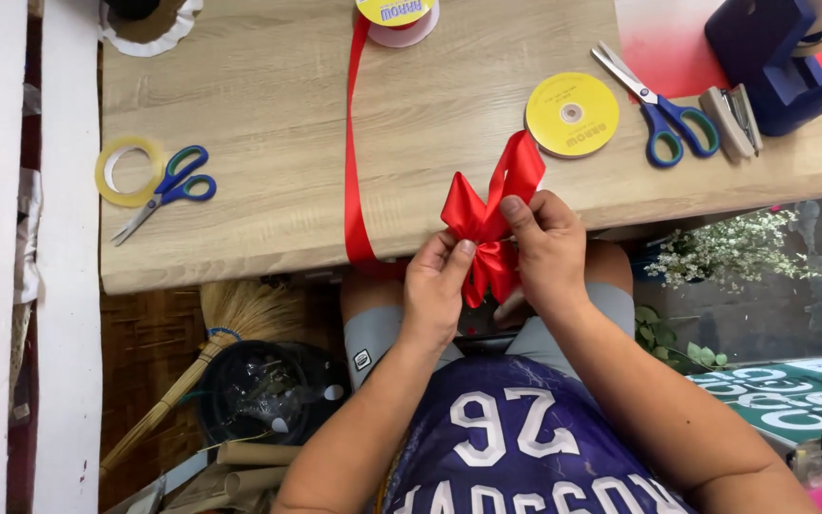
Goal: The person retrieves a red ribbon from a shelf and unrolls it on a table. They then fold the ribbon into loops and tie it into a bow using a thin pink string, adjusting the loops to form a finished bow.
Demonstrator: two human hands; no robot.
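Left hand: the left hand (438, 286) is pinching the lower middle of a red ribbon bow (489, 221), fingers pressed together on the gathered knot
Right hand: the right hand (546, 246) is gripping the same bow from the other side, thumb and forefinger closing on its centre, the other fingers curling behind it
Bow: it is being held in the air just off the near edge of the table (268, 124), above the person's lap; its loops are fanning up over the table edge and its tails are hanging down between the two hands
Ribbon strip: a long red ribbon (352, 143) is running from a spool (400, 17) at the far edge across the table and dropping over the near edge, just beside the left hand
Yellow disc: a flat yellow spool side (572, 114) is lying on the table just beyond the bow
Scissors, right: blue-handled scissors (656, 107) are lying beside the disc, with a stapler (733, 119) next to them and a dark blue tape dispenser (773, 57) behind
Scissors, left: a second pair of scissors (166, 190) is resting well apart on the left, touching a yellow tape ring (127, 171)
Under the table: a straw broom (211, 352) and a black bin (264, 390) are sitting on the floor
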